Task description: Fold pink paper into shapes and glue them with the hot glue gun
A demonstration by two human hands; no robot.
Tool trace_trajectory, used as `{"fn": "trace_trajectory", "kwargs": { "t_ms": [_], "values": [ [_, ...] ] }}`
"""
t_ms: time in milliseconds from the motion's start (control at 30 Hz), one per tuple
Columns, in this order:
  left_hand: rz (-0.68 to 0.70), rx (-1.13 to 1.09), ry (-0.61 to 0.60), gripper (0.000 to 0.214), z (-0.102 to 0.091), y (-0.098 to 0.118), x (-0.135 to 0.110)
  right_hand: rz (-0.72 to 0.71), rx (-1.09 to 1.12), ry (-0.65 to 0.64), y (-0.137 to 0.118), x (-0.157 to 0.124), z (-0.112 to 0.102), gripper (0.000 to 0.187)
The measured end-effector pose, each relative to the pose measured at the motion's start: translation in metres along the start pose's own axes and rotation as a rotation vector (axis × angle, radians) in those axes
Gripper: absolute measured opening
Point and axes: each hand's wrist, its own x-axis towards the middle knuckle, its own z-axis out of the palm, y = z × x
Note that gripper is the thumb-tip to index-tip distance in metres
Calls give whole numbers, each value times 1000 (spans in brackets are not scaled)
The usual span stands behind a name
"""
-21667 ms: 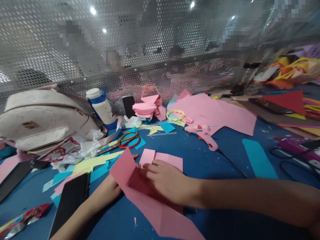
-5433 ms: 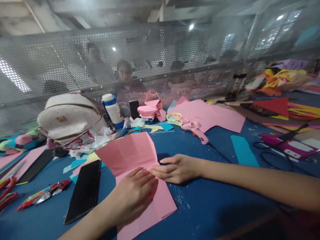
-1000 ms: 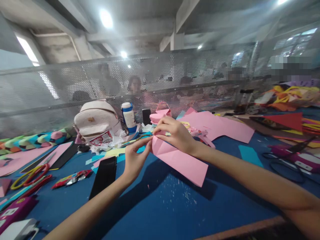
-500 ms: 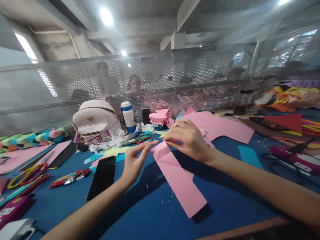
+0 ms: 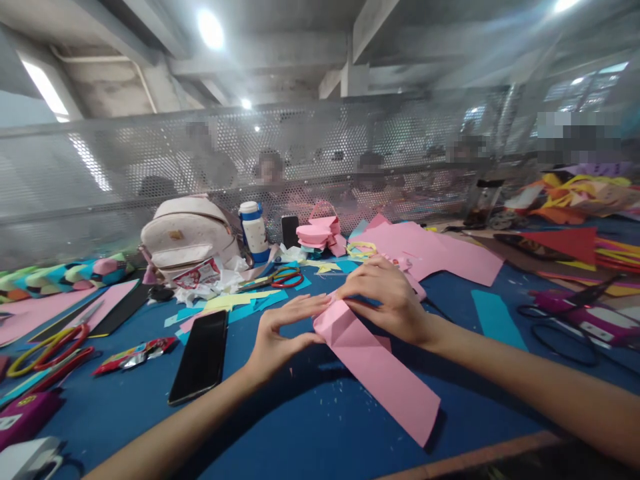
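A pink paper strip (image 5: 387, 380) slants from both hands down toward the lower right, its far end creased and folded. My right hand (image 5: 387, 303) pinches that folded end from above, fingers curled around it. From the left, my left hand (image 5: 280, 333) takes the same end between its stretched fingers and its thumb, which touches the strip's left edge. Part of the fold is hidden behind the fingertips. Just left of my left hand lies a black phone (image 5: 199, 357). Beyond my right hand are large pink paper sheets (image 5: 445, 257).
On the blue table (image 5: 300, 433) lie scissors (image 5: 55, 343), a red wrapper (image 5: 135, 355), a blue paper piece (image 5: 495, 319) and a purple device with cables (image 5: 585, 317). A backpack (image 5: 190, 233), a bottle (image 5: 255, 233) and a folded pink paper piece (image 5: 320, 233) stand behind. Perforated metal panels (image 5: 310, 160) close off the back.
My left hand has moved in and now touches the strip's folded end. The strip's near end has swung right, and my right hand has come slightly lower and nearer.
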Motion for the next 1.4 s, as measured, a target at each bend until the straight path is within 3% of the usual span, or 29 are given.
{"fn": "trace_trajectory", "kwargs": {
  "t_ms": [233,500,800,1033,1233,1400],
  "values": [
    [-87,-162,-63,39,-6,-1,7,141,200,-27,-7,0,5,22],
    [-97,-240,-92,40,-6,-1,10,48,246,-69,-8,4,4,12],
    [-95,-187,130,15,-1,17,10,132,188,26,-12,6,-2,12],
    [-114,-273,127,14,1,20,10,125,196,21,-13,8,-2,15],
    [-104,-191,163,12,-4,20,14,19,0,34,-10,7,-7,11],
    [129,206,218,18,-8,47,12,-176,-397,51,-8,12,-13,12]
  ]
}}
